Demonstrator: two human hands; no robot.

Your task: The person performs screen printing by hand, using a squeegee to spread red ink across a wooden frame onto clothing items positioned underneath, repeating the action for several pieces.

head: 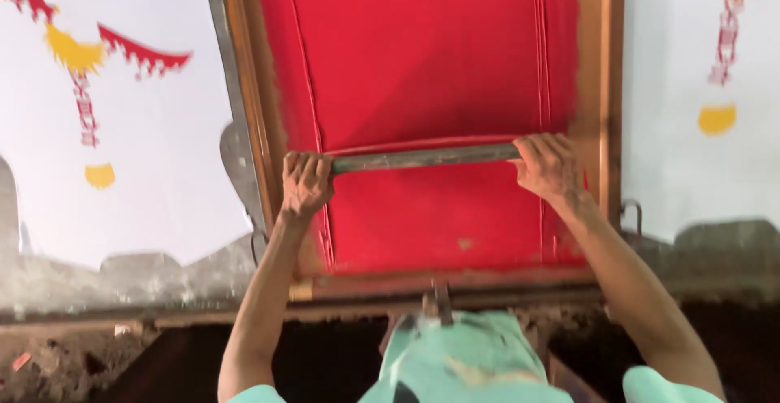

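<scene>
While red ink covers the screen, both hands clench the squeegee.

Head-worn view, steeply down and close over the red-inked frame (single camera).

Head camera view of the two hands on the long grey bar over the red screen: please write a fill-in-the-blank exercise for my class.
1. Both hands grip a long grey bar lying across a screen coated in ____ ink.
2. The left hand holds the bar's ____ end.
3. The screen sits in a ____ wooden frame.
4. The white cloth beside it carries red and ____ prints.

Missing words: red; left; brown; yellow
</scene>
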